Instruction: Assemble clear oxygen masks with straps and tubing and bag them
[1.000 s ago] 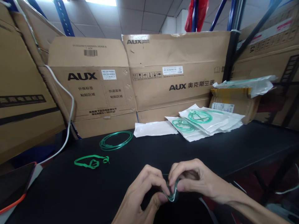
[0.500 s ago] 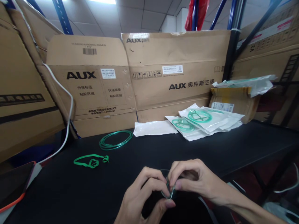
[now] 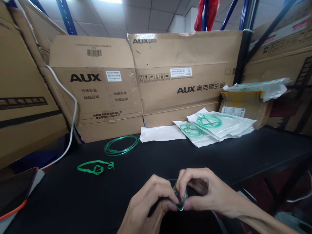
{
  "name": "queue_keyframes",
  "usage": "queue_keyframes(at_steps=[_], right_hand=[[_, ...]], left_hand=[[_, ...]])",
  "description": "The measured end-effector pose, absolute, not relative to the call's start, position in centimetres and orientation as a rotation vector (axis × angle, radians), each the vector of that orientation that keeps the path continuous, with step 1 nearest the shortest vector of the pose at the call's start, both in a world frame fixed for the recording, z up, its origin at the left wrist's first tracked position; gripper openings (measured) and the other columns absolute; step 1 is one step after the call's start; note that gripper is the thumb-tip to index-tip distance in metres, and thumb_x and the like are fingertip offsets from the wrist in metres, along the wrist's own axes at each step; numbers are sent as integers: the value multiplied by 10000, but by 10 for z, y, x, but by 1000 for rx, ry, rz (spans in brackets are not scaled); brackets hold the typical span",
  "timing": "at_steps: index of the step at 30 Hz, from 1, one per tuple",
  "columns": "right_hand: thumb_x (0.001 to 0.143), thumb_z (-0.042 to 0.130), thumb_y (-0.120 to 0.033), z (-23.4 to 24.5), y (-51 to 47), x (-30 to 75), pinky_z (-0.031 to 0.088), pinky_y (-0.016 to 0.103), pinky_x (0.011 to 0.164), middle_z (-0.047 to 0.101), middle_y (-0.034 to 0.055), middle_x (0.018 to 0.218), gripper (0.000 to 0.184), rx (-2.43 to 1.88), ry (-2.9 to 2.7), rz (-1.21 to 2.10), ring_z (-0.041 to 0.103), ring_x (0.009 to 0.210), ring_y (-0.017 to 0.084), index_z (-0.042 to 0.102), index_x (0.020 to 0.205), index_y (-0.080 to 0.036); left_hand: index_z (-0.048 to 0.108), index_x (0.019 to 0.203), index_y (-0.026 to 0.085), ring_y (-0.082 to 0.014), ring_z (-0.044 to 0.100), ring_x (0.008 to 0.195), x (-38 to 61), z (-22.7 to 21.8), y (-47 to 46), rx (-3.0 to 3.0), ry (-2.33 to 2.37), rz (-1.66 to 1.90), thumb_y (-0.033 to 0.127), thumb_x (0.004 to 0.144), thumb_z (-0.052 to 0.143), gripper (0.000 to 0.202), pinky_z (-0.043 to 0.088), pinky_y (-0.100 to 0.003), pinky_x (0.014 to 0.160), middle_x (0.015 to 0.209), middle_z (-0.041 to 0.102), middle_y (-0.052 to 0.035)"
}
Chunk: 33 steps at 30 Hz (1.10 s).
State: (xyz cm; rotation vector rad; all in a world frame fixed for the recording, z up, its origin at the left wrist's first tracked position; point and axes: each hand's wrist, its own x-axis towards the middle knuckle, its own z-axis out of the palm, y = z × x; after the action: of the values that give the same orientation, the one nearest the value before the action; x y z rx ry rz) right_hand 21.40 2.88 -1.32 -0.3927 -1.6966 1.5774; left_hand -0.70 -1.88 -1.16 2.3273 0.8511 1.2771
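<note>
Low in the middle of the head view, both my hands pinch a small clear green plastic piece (image 3: 180,204). My left hand (image 3: 152,198) grips its left side between thumb and fingers. My right hand (image 3: 203,188) has thumb and forefinger closed on the right side. The piece's rim is bent into a V between my fingertips, and much of it is hidden by them. On the black table (image 3: 60,201), a green elastic strap (image 3: 91,165) with knotted ends lies to the left. Behind it rests a coil of green tubing (image 3: 121,146).
White packets (image 3: 219,125) with green coils inside lie at the back right, beside a flat white packet (image 3: 162,133). A carton (image 3: 246,100) stands behind them. Large cardboard panels (image 3: 180,91) line the back. A phone (image 3: 17,191) and white cable (image 3: 73,113) are at left.
My left fingers have closed in toward the right thumb, and the left thumb has moved up. The piece's rim is now bent more sharply. Things on the table have not moved.
</note>
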Motion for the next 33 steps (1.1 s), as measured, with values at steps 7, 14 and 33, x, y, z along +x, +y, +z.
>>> queue_keyframes(at_steps=[7, 14, 33], right_hand=[[807, 871, -212, -9, 26, 215, 439, 305, 784, 698, 8, 851, 135, -439, -1759, 1592, 613, 826, 157, 754, 856, -167], [835, 851, -238, -5, 25, 214, 419, 295, 781, 671, -5, 858, 147, -456, -1763, 1625, 577, 831, 147, 723, 859, -169], [866, 835, -286, -21, 27, 208, 512, 340, 982, 588, 74, 1353, 306, -535, -1765, 1048, 624, 1195, 236, 685, 1133, -274]], left_hand=[[639, 981, 258, -125, 655, 780, -6, -15, -18, 2387, 844, 1279, 30, 990, 554, 243, 518, -205, 696, 908, 636, 2], [633, 1008, 262, -164, 609, 740, -7, -17, -19, 2558, 868, 1362, -1, 952, 529, 289, 496, -275, 692, 884, 657, -21], [721, 1000, 235, -145, 703, 809, -2, -14, -17, 2297, 1132, 1415, 138, 1001, 603, 153, 546, -234, 767, 919, 746, 4]])
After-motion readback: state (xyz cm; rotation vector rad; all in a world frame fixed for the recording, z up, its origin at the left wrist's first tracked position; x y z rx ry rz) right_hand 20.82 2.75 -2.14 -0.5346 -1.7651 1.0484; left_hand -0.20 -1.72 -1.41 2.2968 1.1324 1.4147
